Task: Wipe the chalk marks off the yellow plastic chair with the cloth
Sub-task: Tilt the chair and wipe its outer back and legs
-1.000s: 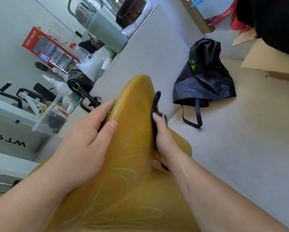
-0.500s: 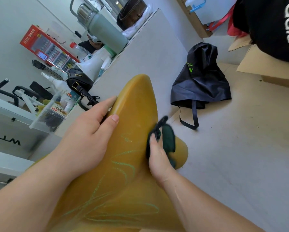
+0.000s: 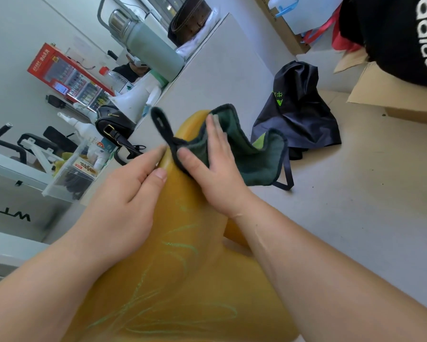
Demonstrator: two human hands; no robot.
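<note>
Fingers of our right hand lie flat and slightly spread on the green cloth, pressing it against the upper part of the yellow plastic chair, while our left hand curls around the chair's left edge, its fingers close together and its thumb laid on the front face. We judge that the left hand steadies the chair so the right can push the cloth across it without the seat sliding away. Nearest to us, green chalk marks loop across the lower and middle of the chair, below both hands, so most of the wiping seems to lie ahead. Part of the cloth drapes loose off the chair's right side, and its dark hanging loop sticks up past the top edge; we would watch that the slack does not bunch under the palm. Beyond the chair a white partition runs away from us. To its left sits a clear plastic bin holding small packets and dark items we cannot make out, with spray bottles and a black handbag just beside it. On the floor to the right lies a dark drawstring bag, and farther off a cardboard box bears a black garment.
</note>
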